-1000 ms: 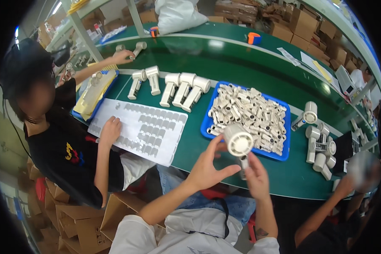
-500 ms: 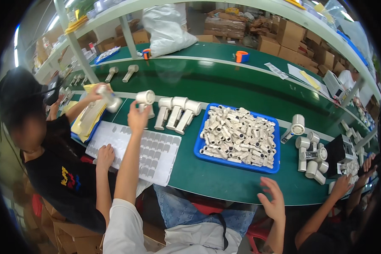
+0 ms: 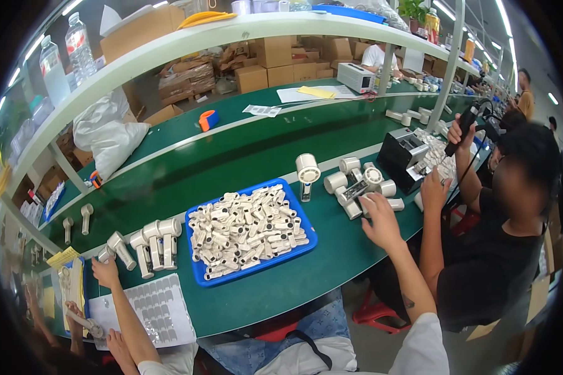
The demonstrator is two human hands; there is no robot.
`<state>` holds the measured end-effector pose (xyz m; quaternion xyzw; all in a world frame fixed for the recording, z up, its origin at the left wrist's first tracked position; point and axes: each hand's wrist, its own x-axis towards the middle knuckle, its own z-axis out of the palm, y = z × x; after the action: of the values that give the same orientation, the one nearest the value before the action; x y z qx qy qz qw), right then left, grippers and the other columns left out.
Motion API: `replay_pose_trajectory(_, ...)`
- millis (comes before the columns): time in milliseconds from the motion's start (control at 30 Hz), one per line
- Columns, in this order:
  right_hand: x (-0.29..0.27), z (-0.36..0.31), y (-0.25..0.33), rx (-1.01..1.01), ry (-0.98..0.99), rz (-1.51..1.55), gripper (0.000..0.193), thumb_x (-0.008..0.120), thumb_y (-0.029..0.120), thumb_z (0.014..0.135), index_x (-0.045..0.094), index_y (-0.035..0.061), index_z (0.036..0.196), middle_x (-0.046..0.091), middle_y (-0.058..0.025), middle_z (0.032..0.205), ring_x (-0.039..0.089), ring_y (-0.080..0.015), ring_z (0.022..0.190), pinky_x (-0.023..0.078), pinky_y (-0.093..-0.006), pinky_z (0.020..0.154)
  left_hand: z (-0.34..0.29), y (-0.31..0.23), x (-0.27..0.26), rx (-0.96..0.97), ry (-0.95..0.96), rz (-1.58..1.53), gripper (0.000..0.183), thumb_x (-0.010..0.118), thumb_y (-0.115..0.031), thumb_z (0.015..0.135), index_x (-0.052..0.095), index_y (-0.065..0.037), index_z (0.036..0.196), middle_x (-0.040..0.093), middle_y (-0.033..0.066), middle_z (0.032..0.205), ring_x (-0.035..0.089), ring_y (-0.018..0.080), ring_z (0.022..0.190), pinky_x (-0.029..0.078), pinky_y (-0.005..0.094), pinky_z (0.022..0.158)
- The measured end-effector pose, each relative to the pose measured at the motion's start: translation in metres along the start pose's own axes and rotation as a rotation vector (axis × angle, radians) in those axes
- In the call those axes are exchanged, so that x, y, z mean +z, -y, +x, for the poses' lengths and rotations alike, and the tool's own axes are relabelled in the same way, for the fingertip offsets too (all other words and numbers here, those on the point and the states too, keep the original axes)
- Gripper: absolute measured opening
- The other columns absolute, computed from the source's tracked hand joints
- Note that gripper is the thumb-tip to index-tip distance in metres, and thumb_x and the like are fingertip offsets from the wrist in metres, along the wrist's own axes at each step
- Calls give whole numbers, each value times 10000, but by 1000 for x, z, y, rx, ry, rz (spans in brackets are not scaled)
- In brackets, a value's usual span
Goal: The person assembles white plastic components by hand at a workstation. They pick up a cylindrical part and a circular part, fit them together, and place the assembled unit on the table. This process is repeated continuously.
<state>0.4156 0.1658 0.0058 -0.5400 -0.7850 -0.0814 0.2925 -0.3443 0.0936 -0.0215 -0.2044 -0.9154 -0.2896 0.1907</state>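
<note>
A blue tray (image 3: 311, 237), heaped with small white parts (image 3: 250, 231), sits on the green counter (image 3: 250, 306) in front of the wearer; everything else is placed from this tray.

Well to the tray's left, the wearer's left hand (image 3: 105, 270) is at a round-headed white device (image 3: 107, 253); its fingers partly hide the contact, so whether this grip is spread or pinching cannot be told; just right of it, toward the tray, another white device (image 3: 121, 251) lies tilted, then a row of three white devices (image 3: 153, 247) lies side by side near the tray's left edge.

To the tray's right, the wearer's right hand (image 3: 383, 226) reaches over a loose cluster of white devices (image 3: 356, 187); its grip is spread, thumb apart from fingers, and whether the fingertips touch a device is unclear; between cluster and tray, just off the tray's far right corner, a single white device (image 3: 307, 169) has its round head uppermost.

Nearer the wearer and left of the tray lies a white sheet (image 3: 159, 312) with rows of grey shapes, the left forearm crossing it; farther right of the tray, beyond the cluster, stands a black machine (image 3: 403, 159), with a co-worker beside it holding a black tool (image 3: 463, 128).
</note>
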Motion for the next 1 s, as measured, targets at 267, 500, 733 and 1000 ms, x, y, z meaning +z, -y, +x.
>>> replay_pose_trajectory(267,13,80,-29,-226,165,-235,288,685,63,761,666,105,1046,664,-89,1154,543,-337,1240,428,-517,1002,-100,-90,-43,689,235,-662,359,721,-72,820,613,-31,1160,623,144,1194,574,327,1142,419,397,1027)
replay_pose_trajectory(500,-50,53,89,-105,41,415,649,781,92,718,573,105,1333,682,-120,1114,658,-332,945,534,-394,834,-198,-149,-67,1153,629,-742,363,769,-103,760,696,-72,1114,659,125,1116,594,337,1074,467,428,948)
replay_pose_trajectory(733,15,-22,136,416,363,1346,594,767,49,853,480,92,1371,633,-93,1110,698,-157,863,602,-270,651,-216,-194,-54,1256,804,-507,376,803,-119,735,731,-113,1104,646,95,1148,570,304,1094,439,423,973)
replay_pose_trajectory(1000,42,-42,127,664,524,1549,555,745,46,876,359,87,1273,658,-127,1050,717,-199,814,613,-297,632,-218,-191,-67,1063,512,-851,268,758,-67,786,734,-60,1052,674,100,1030,611,297,978,488,391,882)
